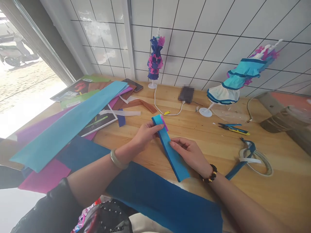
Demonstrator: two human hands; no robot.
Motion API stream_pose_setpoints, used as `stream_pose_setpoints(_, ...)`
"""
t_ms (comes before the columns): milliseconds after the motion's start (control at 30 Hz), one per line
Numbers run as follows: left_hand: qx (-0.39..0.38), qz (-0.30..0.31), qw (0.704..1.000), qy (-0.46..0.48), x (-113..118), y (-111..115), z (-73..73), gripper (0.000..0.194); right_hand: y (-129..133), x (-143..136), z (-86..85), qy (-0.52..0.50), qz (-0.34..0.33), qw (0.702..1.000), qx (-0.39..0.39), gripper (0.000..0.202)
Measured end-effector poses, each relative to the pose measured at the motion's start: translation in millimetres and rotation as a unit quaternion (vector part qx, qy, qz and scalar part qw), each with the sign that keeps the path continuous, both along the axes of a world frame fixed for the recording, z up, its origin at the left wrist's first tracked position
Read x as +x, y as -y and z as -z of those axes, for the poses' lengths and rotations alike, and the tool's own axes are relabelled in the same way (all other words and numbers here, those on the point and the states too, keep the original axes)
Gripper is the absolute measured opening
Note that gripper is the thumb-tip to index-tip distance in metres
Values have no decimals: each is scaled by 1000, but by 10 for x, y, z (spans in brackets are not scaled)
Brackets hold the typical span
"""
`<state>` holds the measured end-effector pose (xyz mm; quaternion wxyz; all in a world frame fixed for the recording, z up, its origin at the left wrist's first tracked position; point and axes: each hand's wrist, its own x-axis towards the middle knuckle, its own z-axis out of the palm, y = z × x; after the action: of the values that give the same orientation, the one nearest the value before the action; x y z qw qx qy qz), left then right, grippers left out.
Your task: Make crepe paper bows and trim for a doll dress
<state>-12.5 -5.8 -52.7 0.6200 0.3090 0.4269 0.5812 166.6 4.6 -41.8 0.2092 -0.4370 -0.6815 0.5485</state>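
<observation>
A long light-blue strip (179, 161) with a dark blue border along its left edge slants between my hands. My left hand (148, 132) pinches its upper end, thumb on top, beside a small purple piece (164, 123) at the strip's right edge. Lower down, my right hand (188, 152) grips the strip's right edge between thumb and fingers. A wide dark blue sheet (165, 200) lies below, across the table's front and under my left forearm.
Light-blue, purple and pink sheets (73, 124) cover magazines at left. Two small dressed mannequins (155, 64) stand near the tiled wall. Cutters (234, 128), a tape roll (268, 166) with dark ribbon, and a bag (277, 119) are at right. A white cable (170, 114) lies behind my hands.
</observation>
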Motion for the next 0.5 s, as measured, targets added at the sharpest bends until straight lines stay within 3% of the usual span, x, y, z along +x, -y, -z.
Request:
stream_pose_setpoints(200, 1, 0, 1000, 24, -10, -13, 39, 20, -8, -13, 24, -32, -1, 999, -16, 36)
stream_pose_setpoints(500, 3, 7, 1000, -1, 14, -9, 33, 21, -3, -11, 22, 20, 8, 1000, 22, 34)
